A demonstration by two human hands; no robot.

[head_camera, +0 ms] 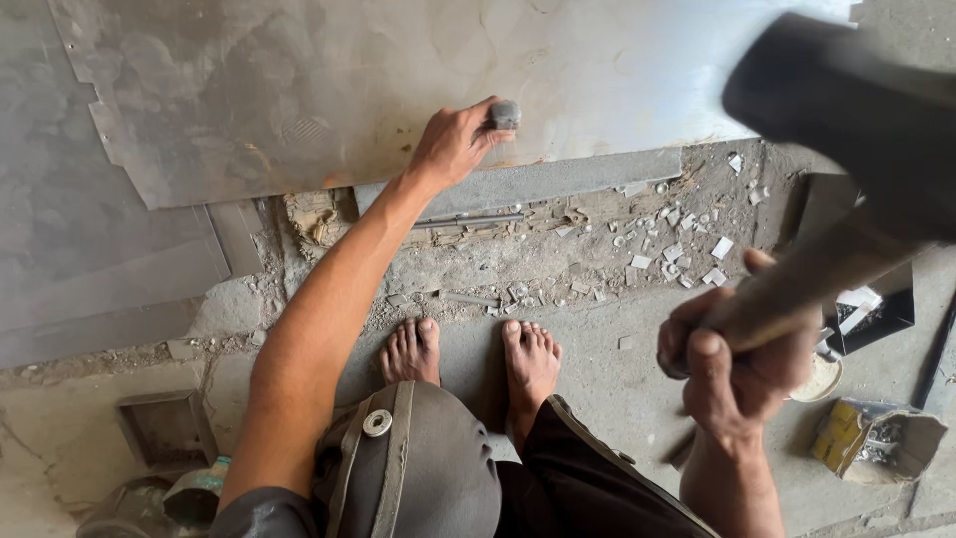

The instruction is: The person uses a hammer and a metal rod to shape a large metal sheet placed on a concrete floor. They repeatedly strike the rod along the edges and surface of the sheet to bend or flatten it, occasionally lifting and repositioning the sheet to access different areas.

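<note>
A large grey sheet of metal (329,70) lies across the ground in front of me. My left hand (453,144) reaches out to its near edge and grips a short steel punch or chisel (504,114), held upright on the sheet. My right hand (732,364) is closed on the wooden handle of a hammer (846,110), whose dark heavy head is raised near the camera at the upper right and blurred. My bare feet (468,354) stand on the concrete just short of the sheet.
A strip of rubble with small metal scraps (657,244) runs below the sheet's edge. A torn cardboard box of small parts (871,438) and a dark metal tray (866,299) sit at the right. A rusty metal box (164,428) lies at the lower left.
</note>
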